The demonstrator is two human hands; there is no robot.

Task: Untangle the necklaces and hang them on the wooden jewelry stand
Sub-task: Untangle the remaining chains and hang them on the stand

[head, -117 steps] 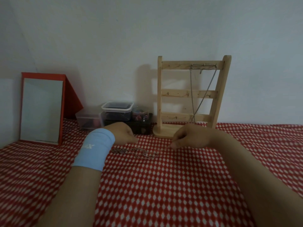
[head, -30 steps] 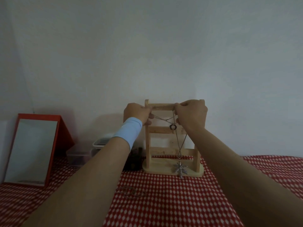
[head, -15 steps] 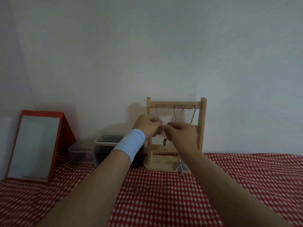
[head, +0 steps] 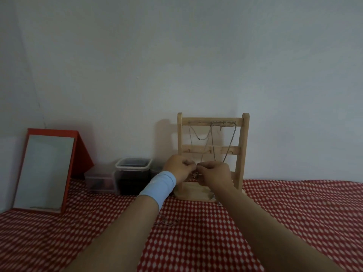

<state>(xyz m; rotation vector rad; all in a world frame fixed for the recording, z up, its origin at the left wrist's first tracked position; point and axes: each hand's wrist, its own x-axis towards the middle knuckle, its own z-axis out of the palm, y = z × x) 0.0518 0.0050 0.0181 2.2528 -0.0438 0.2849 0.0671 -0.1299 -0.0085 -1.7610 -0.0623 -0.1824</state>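
The wooden jewelry stand [head: 243, 150] stands upright against the wall on the red checked cloth. From its top bar hang a ball-chain necklace [head: 231, 142] on the right and a thin chain necklace [head: 204, 146] left of it. My left hand [head: 177, 167], with a light blue wristband, and my right hand [head: 214, 173] meet in front of the stand's lower part. Both pinch the thin chain, and a small ring pendant [head: 194, 175] dangles between them. A further necklace [head: 165, 222] lies bunched on the cloth beside my left forearm.
A mirror in a red frame [head: 45, 171] leans against the wall at the left. Clear plastic containers [head: 133, 173] and a dark box sit left of the stand. The red checked cloth [head: 294, 222] covers the table.
My hands lifted a chain from the cloth to the stand's top bar, then came down together. They now pinch the chain lower, in front of the stand's bottom rung.
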